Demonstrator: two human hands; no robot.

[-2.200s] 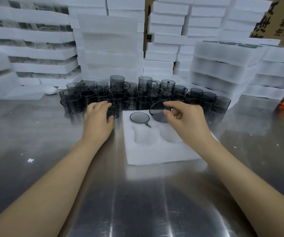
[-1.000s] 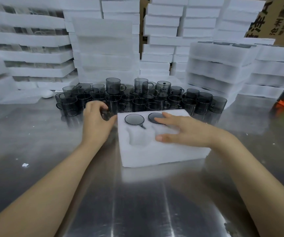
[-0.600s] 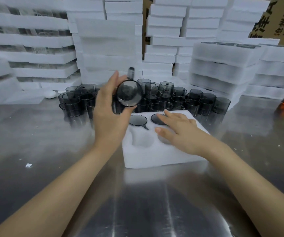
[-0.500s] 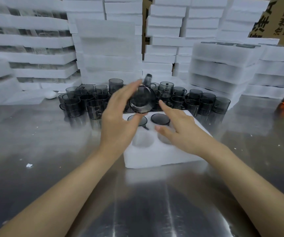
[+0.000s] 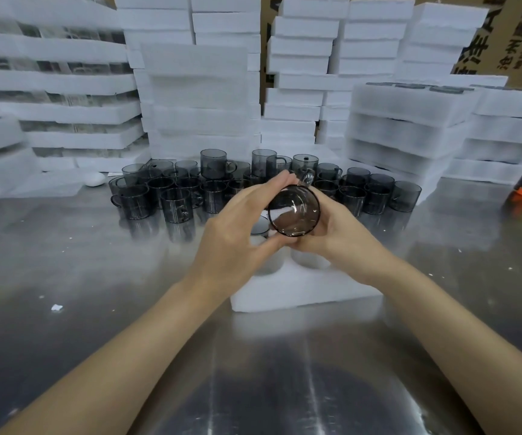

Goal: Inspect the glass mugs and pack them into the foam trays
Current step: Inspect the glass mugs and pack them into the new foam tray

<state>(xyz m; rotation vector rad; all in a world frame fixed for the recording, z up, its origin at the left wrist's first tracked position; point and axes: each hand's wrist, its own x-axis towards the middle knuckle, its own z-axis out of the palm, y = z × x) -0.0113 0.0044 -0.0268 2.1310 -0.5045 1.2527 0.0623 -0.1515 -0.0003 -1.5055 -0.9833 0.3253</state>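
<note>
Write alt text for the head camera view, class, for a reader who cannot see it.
Both hands, left hand and right hand, hold a smoky glass mug tilted toward the camera above a white foam tray. Behind, many more mugs crowd a steel table before stacked foam trays.

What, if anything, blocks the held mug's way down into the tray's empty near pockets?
Nothing visible: the mug, held in both hands, left hand and right hand, hangs over the foam tray, whose near pockets look empty.

Both hands and the held mug (image 5: 293,211) hide the foam tray's (image 5: 303,293) far pockets.
</note>
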